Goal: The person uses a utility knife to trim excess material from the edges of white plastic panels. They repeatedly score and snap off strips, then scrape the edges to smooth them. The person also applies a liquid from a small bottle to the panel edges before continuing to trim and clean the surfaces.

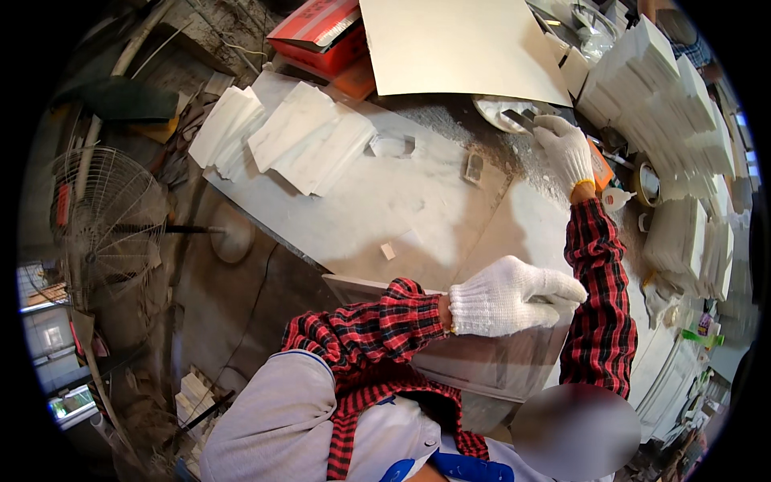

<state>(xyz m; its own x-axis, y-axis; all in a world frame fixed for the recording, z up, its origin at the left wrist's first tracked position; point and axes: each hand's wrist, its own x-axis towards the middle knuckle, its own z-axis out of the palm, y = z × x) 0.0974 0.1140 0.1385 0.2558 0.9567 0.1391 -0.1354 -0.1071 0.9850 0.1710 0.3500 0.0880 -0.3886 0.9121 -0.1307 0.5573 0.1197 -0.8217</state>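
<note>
My left hand [518,297], in a white knit glove, is held palm down over a framed, glassy-looking panel [490,361] in front of my body. Its fingers point right, loosely stretched, with a small gap between them and nothing visible in them. Farther off, my right hand [564,151], gloved too, reaches to the dusty far right of the work surface [361,229]. Its fingers are drawn together beside a round white piece with dark gaps [506,115]. What they hold, if anything, I cannot make out. An orange box [599,165] sits just right of that hand.
Marbled white slabs [301,136] lie fanned at the far left, beside a red box [317,36]. A large cream sheet [466,48] covers the back. White stacks [642,104] line the right, near a tape roll [647,183]. A caged fan [108,213] stands at left.
</note>
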